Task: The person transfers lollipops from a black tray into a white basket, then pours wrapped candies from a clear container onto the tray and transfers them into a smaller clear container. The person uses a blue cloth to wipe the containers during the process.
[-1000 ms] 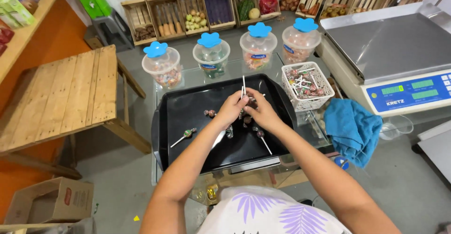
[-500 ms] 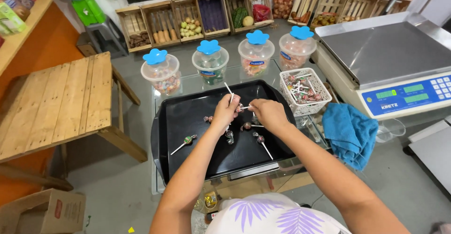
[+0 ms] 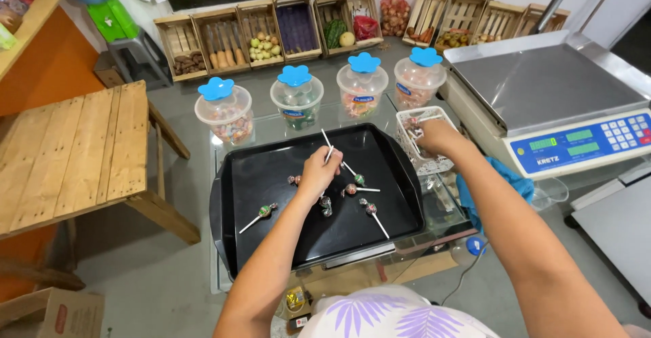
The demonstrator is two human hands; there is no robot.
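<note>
Head view shows the left hand (image 3: 320, 170) over the middle of the black tray (image 3: 251, 243), its fingers (image 3: 330, 156) pinching the white stick of a lollipop (image 3: 327, 147) that points up and away from them. Half a second ago both hands met over the tray centre; now the right hand (image 3: 434, 136) has left that spot and reaches into the white basket (image 3: 434, 164) beside the tray's far right corner. Its fingers are curled down among the lollipops there, and whether they grip one cannot be told.

Loose lollipops lie on the tray just below and to the right of the left fingers: one with a stick pointing right (image 3: 359, 189), another nearer the person (image 3: 373, 215), and a small cluster (image 3: 325, 206) under the left wrist. A single lollipop (image 3: 258, 216) lies well apart to the left.

Beyond the left fingers, four clear jars with blue flower-shaped lids (image 3: 297, 75) stand in a row on the glass surface (image 3: 380, 117). A weighing scale (image 3: 549, 101) stands to the right of the basket, and a blue cloth (image 3: 508, 182) lies under the right forearm.
</note>
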